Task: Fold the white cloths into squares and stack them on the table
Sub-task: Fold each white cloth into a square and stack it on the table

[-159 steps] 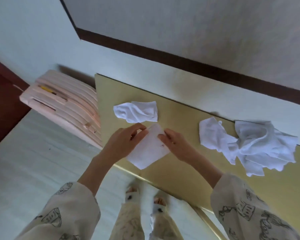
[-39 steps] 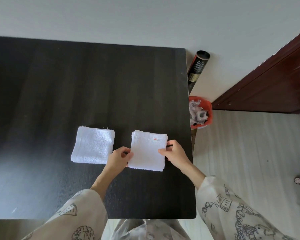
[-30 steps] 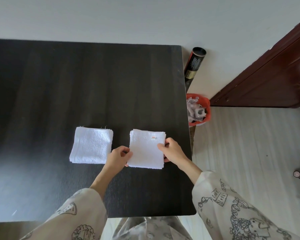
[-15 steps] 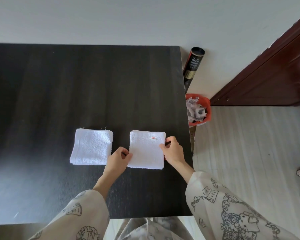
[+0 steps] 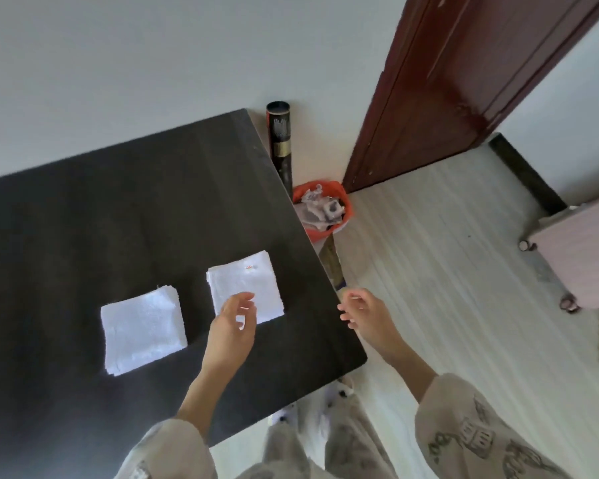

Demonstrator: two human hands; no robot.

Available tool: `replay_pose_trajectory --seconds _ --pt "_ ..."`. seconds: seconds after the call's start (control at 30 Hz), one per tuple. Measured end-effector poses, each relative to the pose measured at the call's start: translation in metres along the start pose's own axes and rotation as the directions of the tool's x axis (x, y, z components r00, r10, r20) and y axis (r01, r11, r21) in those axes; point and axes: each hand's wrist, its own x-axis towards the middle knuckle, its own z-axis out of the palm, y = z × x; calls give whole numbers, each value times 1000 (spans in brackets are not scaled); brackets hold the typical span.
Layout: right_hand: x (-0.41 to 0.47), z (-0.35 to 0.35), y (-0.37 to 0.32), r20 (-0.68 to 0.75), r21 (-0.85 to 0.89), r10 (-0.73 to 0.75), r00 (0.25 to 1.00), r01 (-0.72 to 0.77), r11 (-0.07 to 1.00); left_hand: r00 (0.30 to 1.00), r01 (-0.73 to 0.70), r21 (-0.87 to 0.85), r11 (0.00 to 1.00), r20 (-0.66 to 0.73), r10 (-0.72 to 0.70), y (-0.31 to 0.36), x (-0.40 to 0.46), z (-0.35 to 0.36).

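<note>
Holding nothing, my left hand [image 5: 234, 326] and right hand [image 5: 367, 314] hang loose; two folded cloths, one [image 5: 142, 335] at nine o'clock of the other [image 5: 244, 283], lie apart on the table [image 5: 118, 209].

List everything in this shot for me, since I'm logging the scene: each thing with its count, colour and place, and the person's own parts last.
Folded cloths: 2, white, side by side on the table, apart; the right one bears a small red mark.
Table: 1, black, fills the left of the view.
Tube: 1, black with a gold band, standing against the wall past the table's far corner.
Bin: 1, orange-red, with crumpled waste, on the floor by the table's right edge.
Door: 1, dark red-brown, upper right.
Furniture on castors: 1, pale pink, right edge.
Floor: pale planks.
Left hand: over the right cloth's near edge, fingers relaxed, holding nothing.
Right hand: past the table's right edge, holding nothing.
Sleeves: 2, beige, printed.
</note>
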Motion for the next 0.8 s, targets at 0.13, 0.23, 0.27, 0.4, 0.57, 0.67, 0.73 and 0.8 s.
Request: replay_pose_trajectory --seconds 0.13,0.23,0.27,0.4,0.57,0.67,0.73,0.8 --pt "-42 -56 38 -133 167 68 989 -45 985 954 -131 50 990 280 112 45 -15 50" --pt "-76 -96 71 -219 347 142 965 -59 936 867 -264 117 957 464 182 79 -34 95" --pt "-86 -111 83 -246 386 153 957 -48 921 837 -306 126 944 508 204 91 -41 111" --pt "-127 -182 140 -364 488 203 909 1 873 740 -460 95 883 591 322 151 -80 193" --pt "-186 -282 234 -461 551 262 848 42 833 644 -525 -21 851 644 414 230 -159 310" --pt "-224 -339 289 -530 585 320 785 65 809 557 -538 -77 839 715 423 270 -210 375" --pt "-248 -371 322 -574 601 366 733 74 796 482 -560 -103 822 766 425 295 -238 412" --pt "-267 -402 352 -610 622 405 681 96 777 421 -584 -117 804 802 423 319 -259 448"
